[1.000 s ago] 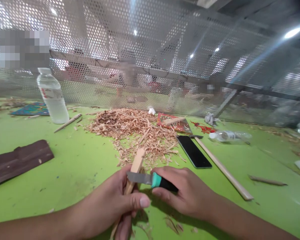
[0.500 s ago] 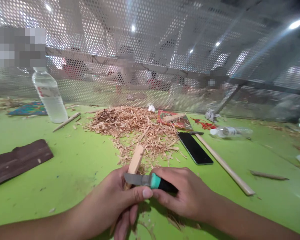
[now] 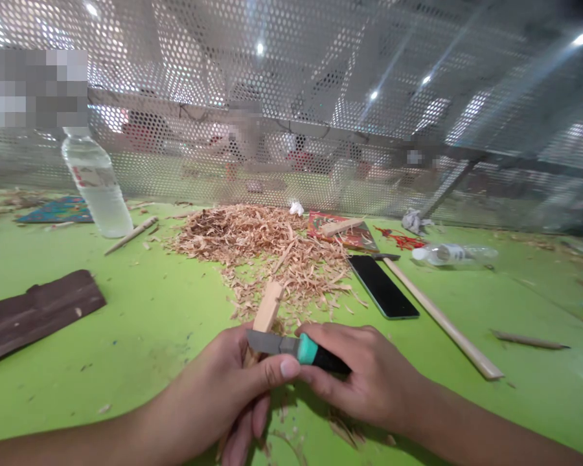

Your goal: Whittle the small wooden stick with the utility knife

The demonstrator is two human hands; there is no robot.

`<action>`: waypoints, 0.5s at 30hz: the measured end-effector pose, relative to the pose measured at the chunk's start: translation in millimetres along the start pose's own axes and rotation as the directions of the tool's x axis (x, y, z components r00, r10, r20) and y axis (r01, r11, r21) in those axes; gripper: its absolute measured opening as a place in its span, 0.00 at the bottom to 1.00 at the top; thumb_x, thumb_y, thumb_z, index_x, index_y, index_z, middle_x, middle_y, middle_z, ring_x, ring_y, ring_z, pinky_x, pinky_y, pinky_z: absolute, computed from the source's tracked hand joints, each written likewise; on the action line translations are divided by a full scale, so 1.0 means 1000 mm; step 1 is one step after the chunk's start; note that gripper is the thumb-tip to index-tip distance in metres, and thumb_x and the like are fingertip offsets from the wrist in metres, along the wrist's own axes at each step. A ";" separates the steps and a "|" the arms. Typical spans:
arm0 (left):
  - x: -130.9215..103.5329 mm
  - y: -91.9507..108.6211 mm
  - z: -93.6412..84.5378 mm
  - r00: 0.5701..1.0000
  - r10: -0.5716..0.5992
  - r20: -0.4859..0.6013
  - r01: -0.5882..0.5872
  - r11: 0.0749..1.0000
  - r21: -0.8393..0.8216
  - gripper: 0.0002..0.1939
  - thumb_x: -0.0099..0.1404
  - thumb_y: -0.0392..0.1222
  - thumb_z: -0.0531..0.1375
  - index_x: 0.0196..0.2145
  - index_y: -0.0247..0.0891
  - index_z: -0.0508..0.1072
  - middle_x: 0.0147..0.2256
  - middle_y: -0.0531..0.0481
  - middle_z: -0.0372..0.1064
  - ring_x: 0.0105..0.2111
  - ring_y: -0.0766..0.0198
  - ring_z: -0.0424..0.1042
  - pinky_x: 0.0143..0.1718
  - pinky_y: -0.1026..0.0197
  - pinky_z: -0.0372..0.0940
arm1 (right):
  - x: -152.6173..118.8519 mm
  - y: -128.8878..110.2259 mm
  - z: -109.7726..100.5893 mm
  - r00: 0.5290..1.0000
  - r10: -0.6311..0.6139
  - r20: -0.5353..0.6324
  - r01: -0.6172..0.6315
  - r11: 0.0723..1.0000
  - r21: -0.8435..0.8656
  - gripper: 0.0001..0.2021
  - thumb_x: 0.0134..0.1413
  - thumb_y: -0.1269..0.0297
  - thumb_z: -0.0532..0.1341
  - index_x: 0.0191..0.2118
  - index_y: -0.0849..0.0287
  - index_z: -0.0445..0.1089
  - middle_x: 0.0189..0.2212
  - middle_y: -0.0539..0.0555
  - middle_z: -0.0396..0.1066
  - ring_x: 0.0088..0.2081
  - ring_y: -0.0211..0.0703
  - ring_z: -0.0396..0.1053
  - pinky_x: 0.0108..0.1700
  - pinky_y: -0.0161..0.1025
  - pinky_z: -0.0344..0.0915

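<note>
The thumb of our left hand [image 3: 230, 382] has moved up since a second ago, from just below the knife [image 3: 308, 349] to the foot of its blade. That hand is closed round a pale wooden stick [image 3: 268, 307], which slants above the bench [image 3: 150, 336], its free end towards one o'clock. Our right hand [image 3: 369, 366] is wrapped round the knife's black and teal handle, and the blade crosses the stick, pointing between nine and ten o'clock. From our hands, a heap of shavings [image 3: 247, 236] lies at twelve o'clock, a dark phone [image 3: 383, 285] at two, and a hammer [image 3: 442, 318] just beside it. Towards ten we see a standing clear bottle [image 3: 97, 188]; nearer nine, a brown sheet [image 3: 43, 310].
</note>
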State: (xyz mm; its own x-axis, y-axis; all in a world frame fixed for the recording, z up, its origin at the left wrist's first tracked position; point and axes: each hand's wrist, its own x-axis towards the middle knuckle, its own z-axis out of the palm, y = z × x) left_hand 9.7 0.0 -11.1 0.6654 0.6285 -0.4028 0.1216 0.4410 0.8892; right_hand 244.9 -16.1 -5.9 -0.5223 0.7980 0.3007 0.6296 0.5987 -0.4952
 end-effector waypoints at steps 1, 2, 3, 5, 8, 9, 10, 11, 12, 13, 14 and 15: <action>0.000 0.001 0.000 1.000 0.003 0.007 -0.003 1.000 0.002 0.36 0.61 0.71 0.67 0.13 0.39 0.65 0.10 0.52 0.63 0.06 0.73 0.60 0.07 0.74 0.52 | 0.000 0.000 0.000 1.000 0.007 0.003 -0.007 1.000 0.003 0.19 0.75 0.46 0.59 0.42 0.58 0.74 0.35 0.55 0.79 0.34 0.47 0.77 0.35 0.38 0.63; 0.000 0.002 0.001 1.000 0.004 0.010 -0.004 1.000 0.003 0.37 0.61 0.71 0.67 0.13 0.39 0.65 0.09 0.51 0.63 0.06 0.73 0.60 0.07 0.74 0.52 | 0.000 -0.001 0.000 1.000 0.019 0.010 -0.019 1.000 0.009 0.19 0.75 0.46 0.59 0.42 0.58 0.74 0.34 0.54 0.79 0.34 0.46 0.76 0.35 0.38 0.63; 0.000 0.002 0.001 1.000 0.005 0.009 -0.005 1.000 0.002 0.37 0.61 0.72 0.66 0.12 0.39 0.65 0.10 0.51 0.63 0.06 0.73 0.60 0.07 0.74 0.52 | 0.001 -0.001 -0.001 0.999 0.036 0.022 -0.037 0.999 0.022 0.19 0.74 0.46 0.59 0.42 0.57 0.74 0.33 0.53 0.78 0.33 0.45 0.75 0.34 0.37 0.62; 0.001 0.002 0.001 1.000 0.003 0.001 -0.003 1.000 0.004 0.37 0.61 0.71 0.67 0.12 0.39 0.64 0.10 0.51 0.63 0.07 0.71 0.62 0.07 0.74 0.52 | 0.002 -0.002 -0.001 0.996 0.071 0.052 -0.074 0.996 0.058 0.18 0.74 0.46 0.60 0.42 0.57 0.74 0.32 0.52 0.76 0.32 0.44 0.73 0.34 0.37 0.61; 0.001 -0.003 0.000 1.000 0.004 -0.016 -0.003 1.000 0.029 0.35 0.63 0.69 0.67 0.14 0.39 0.66 0.10 0.51 0.64 0.09 0.70 0.65 0.08 0.73 0.54 | 0.003 -0.005 -0.003 0.986 0.119 0.114 -0.133 0.984 0.121 0.17 0.73 0.47 0.61 0.42 0.56 0.73 0.32 0.50 0.74 0.33 0.43 0.71 0.36 0.36 0.61; 0.001 -0.005 0.000 1.000 0.008 -0.023 -0.007 0.999 0.034 0.34 0.63 0.68 0.67 0.15 0.39 0.67 0.10 0.51 0.64 0.09 0.70 0.65 0.08 0.73 0.55 | 0.003 -0.007 -0.004 0.982 0.131 0.136 -0.150 0.978 0.141 0.16 0.73 0.48 0.61 0.41 0.56 0.73 0.32 0.49 0.74 0.33 0.42 0.71 0.36 0.36 0.61; 0.000 -0.006 -0.001 1.000 0.009 -0.030 -0.008 0.999 0.041 0.33 0.63 0.67 0.67 0.15 0.38 0.67 0.11 0.52 0.65 0.09 0.70 0.65 0.09 0.73 0.55 | 0.004 -0.008 -0.005 0.977 0.143 0.155 -0.168 0.973 0.160 0.15 0.73 0.48 0.62 0.41 0.55 0.73 0.31 0.48 0.73 0.33 0.42 0.70 0.36 0.36 0.61; 0.000 -0.007 -0.001 0.999 0.010 -0.036 -0.008 0.999 0.046 0.33 0.63 0.66 0.68 0.16 0.38 0.68 0.11 0.52 0.65 0.09 0.70 0.65 0.09 0.73 0.55 | 0.004 -0.009 -0.006 0.973 0.153 0.172 -0.184 0.967 0.178 0.15 0.73 0.49 0.62 0.40 0.55 0.72 0.31 0.48 0.72 0.32 0.41 0.69 0.36 0.36 0.61; 0.000 -0.008 -0.001 0.999 0.009 -0.039 -0.007 0.999 0.048 0.32 0.64 0.66 0.68 0.16 0.38 0.68 0.11 0.52 0.66 0.09 0.70 0.65 0.09 0.73 0.55 | 0.004 -0.010 -0.008 0.970 0.160 0.186 -0.195 0.962 0.193 0.15 0.73 0.49 0.62 0.40 0.55 0.72 0.30 0.47 0.71 0.32 0.41 0.68 0.35 0.35 0.60; -0.001 -0.008 -0.001 0.999 0.009 -0.041 -0.006 0.999 0.052 0.32 0.64 0.66 0.68 0.17 0.38 0.68 0.11 0.52 0.65 0.09 0.70 0.65 0.09 0.73 0.55 | 0.004 -0.011 -0.009 0.967 0.165 0.194 -0.205 0.957 0.203 0.14 0.73 0.49 0.62 0.40 0.55 0.72 0.30 0.47 0.70 0.32 0.40 0.68 0.35 0.35 0.60; -0.001 -0.007 0.000 0.999 0.006 -0.040 -0.004 0.998 0.056 0.32 0.64 0.66 0.67 0.17 0.38 0.67 0.11 0.52 0.65 0.09 0.70 0.65 0.09 0.73 0.55 | 0.004 -0.012 -0.010 0.965 0.169 0.202 -0.212 0.954 0.210 0.14 0.73 0.50 0.62 0.40 0.55 0.72 0.30 0.47 0.70 0.31 0.40 0.67 0.35 0.35 0.60; -0.001 -0.007 0.000 0.999 0.000 -0.037 0.002 0.998 0.059 0.32 0.64 0.66 0.67 0.16 0.39 0.67 0.11 0.53 0.64 0.09 0.70 0.65 0.09 0.73 0.55 | 0.005 -0.012 -0.010 0.963 0.172 0.208 -0.216 0.953 0.213 0.14 0.73 0.50 0.62 0.40 0.55 0.72 0.30 0.47 0.70 0.31 0.40 0.67 0.35 0.35 0.60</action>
State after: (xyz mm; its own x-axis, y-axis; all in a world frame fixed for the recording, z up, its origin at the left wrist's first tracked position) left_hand 8.5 -3.8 -16.3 0.6373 0.6520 -0.4108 0.1668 0.4038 0.8995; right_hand 240.9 -19.0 9.9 -0.5140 0.8571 0.0351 0.5900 0.3829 -0.7108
